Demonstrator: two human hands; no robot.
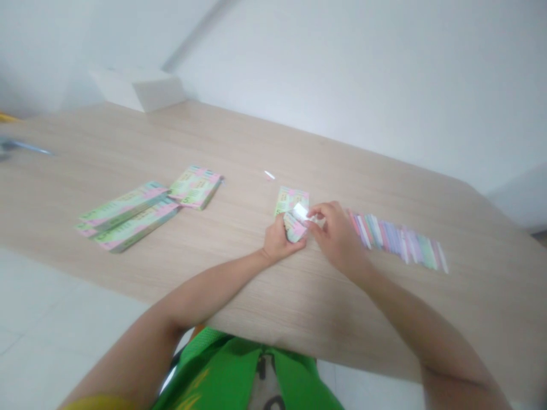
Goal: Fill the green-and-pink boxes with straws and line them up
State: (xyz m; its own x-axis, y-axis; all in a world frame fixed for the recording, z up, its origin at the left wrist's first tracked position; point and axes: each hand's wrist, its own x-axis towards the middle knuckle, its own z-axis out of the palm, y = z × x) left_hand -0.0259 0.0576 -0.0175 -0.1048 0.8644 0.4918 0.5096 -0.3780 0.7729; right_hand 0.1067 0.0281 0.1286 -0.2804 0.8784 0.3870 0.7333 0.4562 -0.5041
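Observation:
My left hand (277, 242) is closed round a small pastel pack of paper slips (294, 226), held just above the wooden table (128, 154). My right hand (335, 233) pinches a small white piece (300, 211) at the top of that pack. Right behind the hands lies a flat green-and-pink pack (290, 197). To the right of my right hand a long row of pastel slips (397, 239) is fanned out on the table.
Three more green-and-pink packs lie at the left: two long ones (128, 216) and a shorter one (196, 186). A tiny white scrap (269, 175) rests behind the hands. A white box (141, 88) stands at the far table corner. The near table edge runs below my forearms.

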